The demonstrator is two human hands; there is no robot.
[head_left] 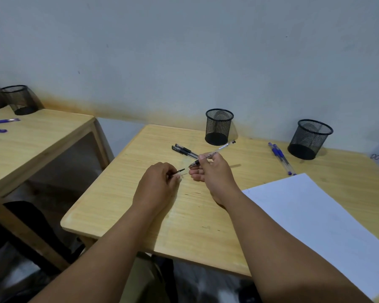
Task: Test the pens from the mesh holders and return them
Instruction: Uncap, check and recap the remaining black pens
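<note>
Head view: both my bare forearms reach forward over the pale wooden desk (123, 206), hands meeting above its middle.
Right hand: my right hand (210, 171) is raised a little off the desk, palm turned left, thumb and fingers pinched round the clear-barrelled black pen (213, 153) near its grip.
Pen's lie: its tip points left and down toward my other hand; its black end slants up to the far right, close to the nearer holder.
Left hand: my left hand (160, 180) sits knuckles up, fingers curled and clenched on the small black pen cap (179, 171), which sticks out to the right.
Gap: cap and pen tip are near each other but apart.
Loose black pens: two black capped pens (184, 150) lie side by side on the desk just beyond my hands, partly hidden behind my right hand.
Holders: one black wire-mesh pen holder (218, 126) stands upright at the far edge; a second black mesh holder (309, 138) stands to its right, well apart.
Blue pens: two blue-capped clear pens (280, 157) lie together between the right holder and the white paper sheet (311, 215).
Paper: it lies on the near right of the desk, beside my right forearm.
Left desk: a second wooden desk (42, 136) carries two more mesh holders (20, 99) and purple pens (3, 121).
</note>
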